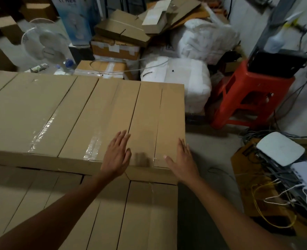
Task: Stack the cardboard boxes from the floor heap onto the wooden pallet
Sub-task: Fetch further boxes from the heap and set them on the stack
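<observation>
A stack of long, flat cardboard boxes fills the left and middle of the head view. The rightmost top box [149,114] lies lengthwise beside several others [41,112], some sealed with clear tape. A lower layer of boxes [113,213] sticks out toward me. My left hand [117,155] lies flat with straight fingers on the top box near its front edge. My right hand [182,160] rests open at the box's front right corner, fingers straight along the right edge. The pallet is hidden under the stack.
A red plastic stool [239,101] stands right of the stack with a black device on it. White sacks [181,76], loose cardboard [123,31] and a white fan [44,46] crowd the back. Routers and tangled cables [282,170] lie on a box at right.
</observation>
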Demonstrator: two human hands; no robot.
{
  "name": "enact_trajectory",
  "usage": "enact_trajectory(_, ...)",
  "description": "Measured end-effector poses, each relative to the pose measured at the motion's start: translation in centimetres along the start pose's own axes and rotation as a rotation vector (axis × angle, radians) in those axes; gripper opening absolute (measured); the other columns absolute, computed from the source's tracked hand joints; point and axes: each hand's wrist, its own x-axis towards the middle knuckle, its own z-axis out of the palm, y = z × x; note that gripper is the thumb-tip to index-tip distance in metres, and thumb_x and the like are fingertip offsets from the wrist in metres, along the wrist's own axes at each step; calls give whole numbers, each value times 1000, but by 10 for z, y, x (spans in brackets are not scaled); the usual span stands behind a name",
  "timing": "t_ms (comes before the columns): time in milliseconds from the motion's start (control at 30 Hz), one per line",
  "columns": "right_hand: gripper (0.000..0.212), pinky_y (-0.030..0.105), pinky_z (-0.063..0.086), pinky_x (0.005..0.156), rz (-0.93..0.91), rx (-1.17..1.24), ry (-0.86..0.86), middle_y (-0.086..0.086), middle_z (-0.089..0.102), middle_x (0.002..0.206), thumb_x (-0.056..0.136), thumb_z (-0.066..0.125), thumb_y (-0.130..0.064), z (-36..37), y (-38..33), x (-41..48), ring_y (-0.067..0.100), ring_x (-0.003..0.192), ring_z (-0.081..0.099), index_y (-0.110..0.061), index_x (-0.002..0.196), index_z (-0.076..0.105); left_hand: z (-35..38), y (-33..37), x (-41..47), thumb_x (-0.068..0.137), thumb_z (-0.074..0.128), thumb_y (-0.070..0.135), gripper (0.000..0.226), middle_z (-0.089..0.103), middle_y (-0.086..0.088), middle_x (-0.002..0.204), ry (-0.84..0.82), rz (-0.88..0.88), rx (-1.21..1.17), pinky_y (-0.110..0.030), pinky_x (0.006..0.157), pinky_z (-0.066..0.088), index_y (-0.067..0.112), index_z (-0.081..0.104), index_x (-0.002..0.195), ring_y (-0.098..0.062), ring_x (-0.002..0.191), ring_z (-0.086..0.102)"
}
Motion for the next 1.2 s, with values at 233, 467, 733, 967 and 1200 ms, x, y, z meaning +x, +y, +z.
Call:
enact_trajectory(233, 86, 52, 37, 115, -67, 205, 232, 1, 15, 167, 95, 54, -55, -65, -74, -114, 24, 149, 29, -26, 160, 6, -124, 79, -45, 94, 27, 39, 65, 21, -10, 164, 188, 61, -200, -47, 119, 26, 11, 36, 152, -25, 150, 21)
enact_trajectory(467, 80, 30, 31, 107, -115, 305, 389, 3, 31, 162, 96, 60, -44, -121, -144, -272, 20, 144, 34, -24, 159, 16, -206, 128, -157, 100, 30, 39, 56, 20, -6, 165, 325, 164, -343, -58, 113, 34, 14, 39, 149, -24, 150, 24)
enact_trajectory(733, 72, 29, 38, 106, -219, 412, 454, 4, 40, 155, 96, 61, -39, -141, -175, -439, 2, 131, 36, -26, 157, 24, -260, 165, -323, 100, 31, 38, 55, 26, -7, 162, 379, 96, -429, -40, 116, 28, 12, 41, 148, -18, 149, 25)
enact_trajectory(967, 75, 50, 42, 111, -260, 440, 287, -8, 32, 160, 91, 57, -57, -77, -159, -559, 10, 143, 35, -40, 155, 21, -258, 182, -494, 100, 31, 51, 61, 31, -5, 160, 440, -137, -449, -46, 115, 36, 15, 41, 149, -17, 147, 31)
enact_trajectory(1200, 73, 44, 43, 112, -316, 460, 48, -7, 38, 157, 89, 57, -51, -8, -164, -654, 8, 141, 38, -33, 154, 28, -245, 178, -657, 97, 30, 58, 63, 30, 0, 161, 391, -363, -371, -39, 110, 33, 23, 40, 149, -12, 145, 30)
